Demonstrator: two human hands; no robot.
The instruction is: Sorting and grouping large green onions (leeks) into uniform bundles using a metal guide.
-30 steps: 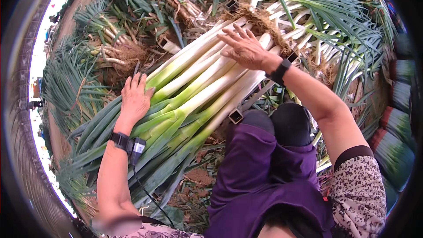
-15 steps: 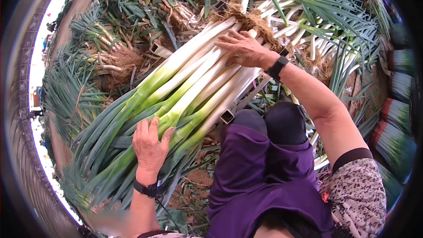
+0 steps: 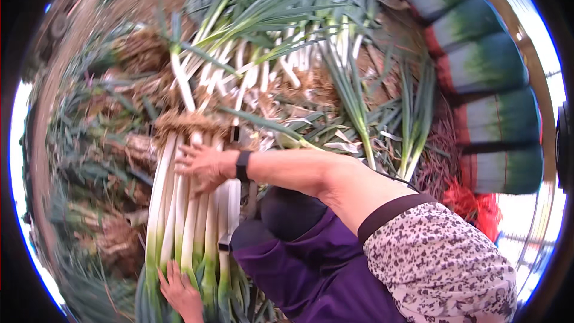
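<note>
A thick row of long green onions [image 3: 161, 197] lies across a metal stand [image 3: 234, 203], white stalks side by side. Their brown roots [image 3: 191, 122] point away from me and the green leaves toward me. My right hand [image 3: 206, 164] rests flat on the white stalks just below the roots, its fingers spread. Lower down, where white turns to green, my left hand [image 3: 181, 293] lies on the stalks with fingers stretched out. Part of the left hand and its arm is cut off by the lower edge.
Loose green onions [image 3: 257, 18] are heaped on the ground beyond the row. Several large packed bundles [image 3: 478, 60] stand along the right, with red netting [image 3: 472, 206] below them. Leaf scraps and roots [image 3: 113, 239] litter the ground at left.
The view has swung to the right, so the row now appears farther left and more upright, and the packed bundles show more fully. Both hands stay on the green onions.
</note>
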